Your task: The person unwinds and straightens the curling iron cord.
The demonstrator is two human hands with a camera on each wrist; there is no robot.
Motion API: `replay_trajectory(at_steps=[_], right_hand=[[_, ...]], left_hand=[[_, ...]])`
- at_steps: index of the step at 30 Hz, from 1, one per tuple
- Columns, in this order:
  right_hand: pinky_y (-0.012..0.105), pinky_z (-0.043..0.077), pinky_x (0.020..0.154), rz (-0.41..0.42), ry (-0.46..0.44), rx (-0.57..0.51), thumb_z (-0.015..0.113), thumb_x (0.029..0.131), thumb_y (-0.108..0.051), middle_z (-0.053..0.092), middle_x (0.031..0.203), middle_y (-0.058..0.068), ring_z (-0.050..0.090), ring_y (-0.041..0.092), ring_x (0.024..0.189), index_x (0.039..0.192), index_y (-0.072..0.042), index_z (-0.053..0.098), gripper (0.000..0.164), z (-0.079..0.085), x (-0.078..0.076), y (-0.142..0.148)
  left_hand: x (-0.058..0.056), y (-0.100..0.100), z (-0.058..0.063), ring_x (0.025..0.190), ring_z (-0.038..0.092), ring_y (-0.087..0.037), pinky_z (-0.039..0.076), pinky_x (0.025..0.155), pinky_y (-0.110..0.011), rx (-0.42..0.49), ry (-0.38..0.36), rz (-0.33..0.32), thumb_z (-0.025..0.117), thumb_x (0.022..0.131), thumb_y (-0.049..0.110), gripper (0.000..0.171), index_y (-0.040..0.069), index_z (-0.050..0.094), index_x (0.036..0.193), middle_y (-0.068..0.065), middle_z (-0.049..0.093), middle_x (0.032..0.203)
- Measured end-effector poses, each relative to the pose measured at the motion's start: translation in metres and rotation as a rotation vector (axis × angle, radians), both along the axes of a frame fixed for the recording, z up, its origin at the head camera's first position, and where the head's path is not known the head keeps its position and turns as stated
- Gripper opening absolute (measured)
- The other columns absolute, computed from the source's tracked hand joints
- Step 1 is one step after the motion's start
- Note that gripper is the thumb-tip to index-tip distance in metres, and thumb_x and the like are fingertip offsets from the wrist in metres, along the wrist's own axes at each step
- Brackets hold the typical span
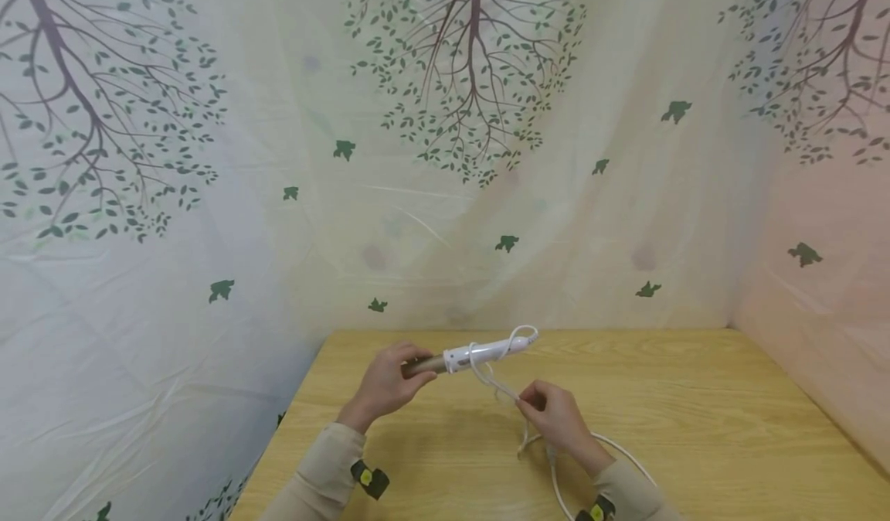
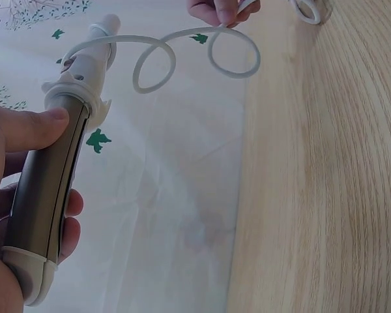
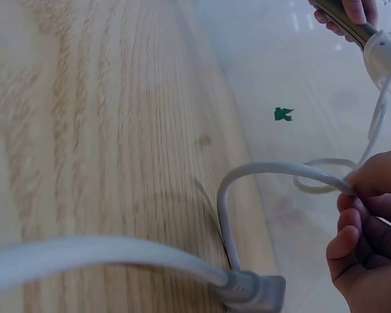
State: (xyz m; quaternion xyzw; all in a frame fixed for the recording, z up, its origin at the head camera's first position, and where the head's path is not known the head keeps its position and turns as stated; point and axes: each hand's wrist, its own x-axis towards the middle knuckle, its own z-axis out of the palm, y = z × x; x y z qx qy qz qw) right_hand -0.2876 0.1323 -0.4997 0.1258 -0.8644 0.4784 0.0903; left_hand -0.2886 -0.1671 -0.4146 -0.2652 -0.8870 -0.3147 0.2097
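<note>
A curling iron with a white handle (image 1: 495, 351) and a bronze-gold barrel (image 2: 47, 176) is held up over the table. My left hand (image 1: 389, 378) grips it by the barrel, thumb along one side and fingers wrapped behind. The white power cord (image 2: 153, 62) loops around the handle and hangs in loose coils toward the right. Between thumb and fingertips my right hand (image 1: 556, 417) pinches that cord, a little to the right of and below the iron. Close to the right hand, the cord's plug (image 3: 254, 290) lies on the tabletop.
The wooden table (image 1: 445, 459) has a yellowish grain. More cord (image 1: 626, 455) runs in a curve across its right front. A pale curtain (image 1: 445, 258) printed with trees and green birds hangs behind the table and along both sides.
</note>
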Motion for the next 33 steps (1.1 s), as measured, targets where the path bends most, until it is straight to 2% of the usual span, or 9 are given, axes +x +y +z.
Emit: replay_trajectory(at_steps=[5,10,15,21,27,33], right_hand=[[0.021,0.049,0.064,0.069,0.002,0.069,0.071,0.084,-0.008,0.062,0.076,-0.004,0.055,0.004,0.069,0.082,-0.012,0.065,0.008,-0.003,-0.001,0.01],[0.021,0.049,0.062,0.181,0.054,0.116,0.071,0.084,-0.007,0.063,0.076,-0.004,0.055,0.001,0.068,0.082,-0.01,0.065,0.007,-0.003,0.002,0.023],[0.021,0.05,0.062,0.299,0.057,0.12,0.07,0.086,-0.008,0.064,0.077,-0.004,0.055,0.0,0.068,0.084,-0.009,0.064,0.006,0.0,0.01,0.036],[0.023,0.051,0.062,0.447,0.103,0.078,0.068,0.09,-0.012,0.065,0.079,-0.005,0.058,0.0,0.07,0.086,-0.015,0.065,0.006,0.006,0.019,0.045],[0.026,0.055,0.069,0.641,0.162,-0.013,0.064,0.093,-0.007,0.068,0.084,0.006,0.065,0.008,0.075,0.093,-0.013,0.065,0.006,0.024,0.026,0.05],[0.028,0.055,0.068,0.721,0.263,-0.08,0.062,0.092,0.001,0.067,0.087,0.002,0.066,0.013,0.075,0.095,-0.01,0.065,0.011,0.044,0.034,0.054]], left_hand=[[-0.001,-0.001,0.0,0.082,0.062,-0.008,0.051,0.071,-0.024,-0.005,-0.009,0.013,0.081,0.08,0.019,0.025,0.014,0.072,0.103,0.003,0.069,0.097],[-0.002,-0.003,-0.001,0.082,0.062,-0.008,0.051,0.071,-0.024,-0.01,-0.005,0.025,0.081,0.08,0.02,0.026,0.014,0.072,0.103,0.003,0.069,0.097],[-0.004,-0.006,-0.004,0.079,0.061,-0.008,0.05,0.068,-0.024,-0.017,0.017,0.037,0.081,0.08,0.019,0.025,0.013,0.072,0.103,0.002,0.069,0.095],[-0.005,-0.009,-0.005,0.077,0.06,-0.008,0.048,0.067,-0.024,-0.008,0.005,0.065,0.081,0.08,0.018,0.024,0.013,0.072,0.102,0.002,0.069,0.093],[-0.006,-0.013,-0.007,0.078,0.06,-0.008,0.048,0.067,-0.024,0.001,-0.006,0.092,0.081,0.079,0.018,0.024,0.015,0.073,0.101,0.002,0.069,0.093],[-0.005,-0.016,-0.01,0.079,0.061,-0.009,0.049,0.067,-0.024,0.006,-0.014,0.094,0.081,0.079,0.018,0.026,0.013,0.072,0.102,0.002,0.069,0.095]])
